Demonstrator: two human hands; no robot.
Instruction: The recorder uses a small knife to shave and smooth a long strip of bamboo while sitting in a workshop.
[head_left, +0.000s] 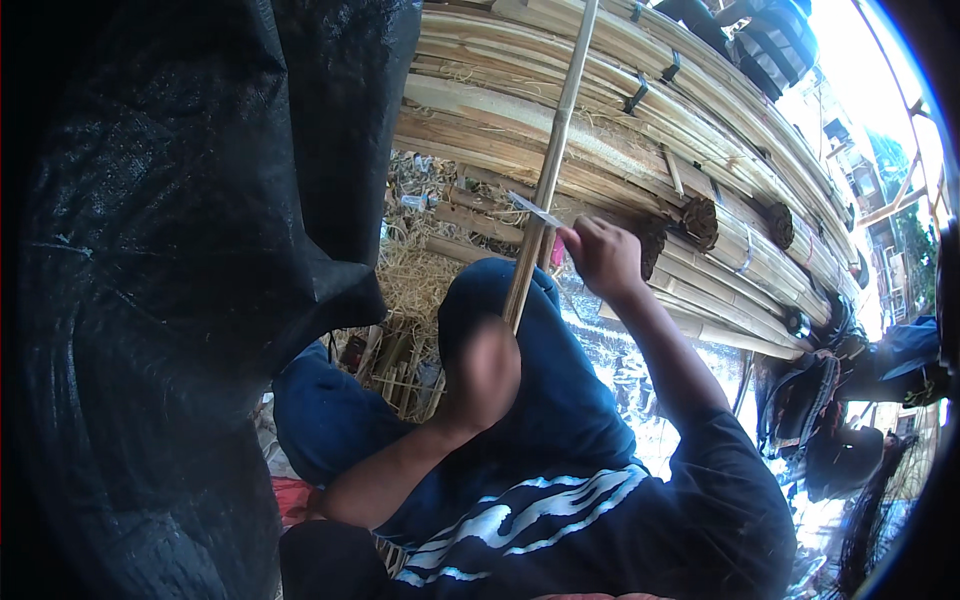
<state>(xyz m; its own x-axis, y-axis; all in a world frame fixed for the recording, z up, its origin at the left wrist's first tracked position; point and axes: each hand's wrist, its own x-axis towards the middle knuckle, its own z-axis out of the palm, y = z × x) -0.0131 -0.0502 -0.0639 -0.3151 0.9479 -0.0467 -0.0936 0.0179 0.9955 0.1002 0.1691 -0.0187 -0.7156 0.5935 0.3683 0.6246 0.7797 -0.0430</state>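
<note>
A long, thin bamboo pole (562, 120) slants from the top of the view down past my raised knee. My left hand (483, 378), blurred, is closed at the pole's lower end in front of my thigh. In my right hand (606, 258), a knife (534, 208) is gripped by its handle, which my fingers mostly hide. Its narrow pale blade lies across the pole, just above my knee. Whether the edge bites into the bamboo cannot be made out.
Tied bundles of split bamboo (640, 120) are stacked beyond my hands. A black plastic sheet (170, 250) hangs along the left. Straw-like shavings (415, 275) litter the ground by my knee. Dark bags or clothes (810, 400) are at the right.
</note>
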